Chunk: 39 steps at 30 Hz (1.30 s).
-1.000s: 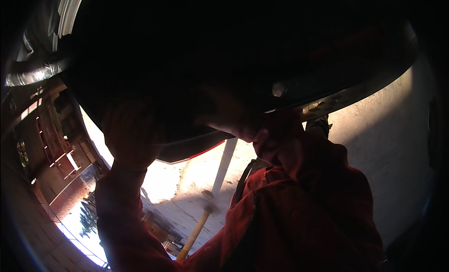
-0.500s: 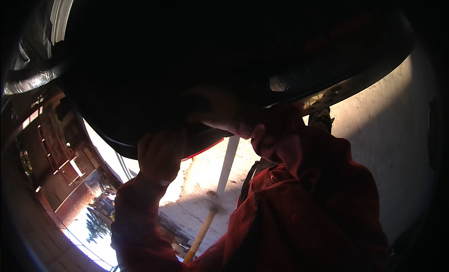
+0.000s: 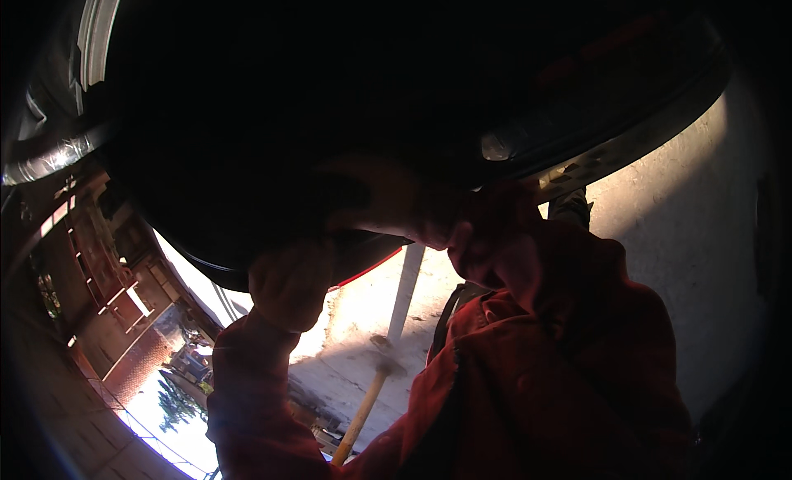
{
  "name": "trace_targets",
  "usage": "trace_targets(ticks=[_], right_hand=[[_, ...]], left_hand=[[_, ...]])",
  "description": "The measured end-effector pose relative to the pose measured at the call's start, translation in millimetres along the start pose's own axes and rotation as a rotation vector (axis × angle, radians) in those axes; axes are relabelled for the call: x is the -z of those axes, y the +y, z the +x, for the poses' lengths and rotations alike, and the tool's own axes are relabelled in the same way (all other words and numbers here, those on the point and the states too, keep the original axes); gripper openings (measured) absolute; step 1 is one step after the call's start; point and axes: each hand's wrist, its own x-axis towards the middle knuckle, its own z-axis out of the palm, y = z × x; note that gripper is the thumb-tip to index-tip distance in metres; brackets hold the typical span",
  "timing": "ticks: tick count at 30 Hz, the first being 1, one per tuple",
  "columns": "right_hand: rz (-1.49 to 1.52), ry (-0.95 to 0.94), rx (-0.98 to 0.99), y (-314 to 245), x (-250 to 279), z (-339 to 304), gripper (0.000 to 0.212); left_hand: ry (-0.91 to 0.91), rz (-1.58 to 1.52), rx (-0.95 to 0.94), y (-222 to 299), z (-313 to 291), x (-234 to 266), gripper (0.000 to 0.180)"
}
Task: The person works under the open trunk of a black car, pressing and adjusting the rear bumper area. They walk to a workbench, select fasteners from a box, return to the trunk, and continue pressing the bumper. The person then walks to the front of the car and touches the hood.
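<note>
A large dark curved panel [image 3: 367, 250], perhaps part of a vehicle, fills the upper view; most of its surface is lost in shadow. At its lower edge, my left hand [image 3: 290, 283] is closed, its fingers bent around the rim. My right hand [image 3: 381, 191] reaches in under the panel to the right of the left one. Its thumb side catches some light, but the fingers fade into the dark, so I cannot make out what they touch. Both arms wear red sleeves [image 3: 256, 389]. A thin red strip [image 3: 367, 269] runs along the panel's edge between the hands.
Below stands a pale post [image 3: 406, 294], with a wooden handle [image 3: 361, 418] in line under it. A pale perforated strip [image 3: 569, 174] edges the panel at right, above a sunlit floor [image 3: 643, 183]. Shiny curved metal [image 3: 62, 156] and a brick building [image 3: 136, 356] are at left.
The left hand and the panel edge sit slightly lower and to the right in the picture, with the background shifted similarly. The right hand stays under the panel, its fingers now more deeply shaded.
</note>
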Motion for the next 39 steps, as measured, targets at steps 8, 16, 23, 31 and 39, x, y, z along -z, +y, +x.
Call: trace_targets(ticks=[8, 16, 23, 31, 39], right_hand=[[0.012, -0.001, 0.009, 5.9, -5.7, 4.9, 0.070], [0.066, -0.098, -0.014, 2.4, 4.9, 12.5, 0.075], [0.013, -0.102, -0.038, -1.7, 7.1, 15.8, 0.077], [-0.095, 0.013, 0.068, -5.8, 2.1, 9.1, 0.078], [-0.103, 0.038, 0.045, -5.7, -0.7, 7.5, 0.074]], left_hand=[[-0.012, -0.035, -0.027, -2.2, 2.5, 1.7, 0.012], [-0.049, 0.009, -0.053, 0.0, -5.8, 2.9, 0.022], [-0.064, 0.050, -0.054, 1.0, -2.0, 4.5, 0.021], [-0.112, 0.044, -0.062, 1.3, -3.0, 10.0, 0.021], [-0.075, 0.041, -0.033, 3.7, -1.3, 7.4, 0.019]])
